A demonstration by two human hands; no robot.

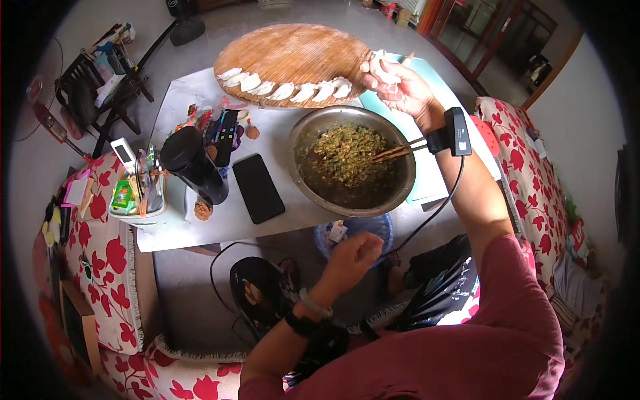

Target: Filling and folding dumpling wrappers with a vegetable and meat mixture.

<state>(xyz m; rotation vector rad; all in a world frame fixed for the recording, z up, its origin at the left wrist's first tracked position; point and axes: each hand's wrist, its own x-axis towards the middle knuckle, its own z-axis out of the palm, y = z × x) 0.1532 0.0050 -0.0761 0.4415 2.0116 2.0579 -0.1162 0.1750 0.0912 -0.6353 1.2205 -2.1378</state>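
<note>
Table (187, 230) fills the middle of the frame. Wooden board (293, 53), round, at upper centre; along its near edge I log a row of pale dumplings (283, 92). Metal bowl (399, 177) sits just below the board, right of centre, holding green-brown filling (347, 150) with chopsticks (400, 152) leaning on its right rim.

Right hand (411, 90), upper right, is gripping a white dough piece (385, 68) in its fingers, beside the board's right end. From my remote view I cannot tell whether its seam is sealed. Left hand (353, 259), lower centre, has its fingers curled and appears in front of a blue basket (385, 230); I cannot tell whether it holds anything.

Judgement: step in hand looks like setting a shaped dumpling down at the right end of the row. I reckon the next move calls for lowering the piece gently, clear of its neighbour, then releasing without pinching.
</note>
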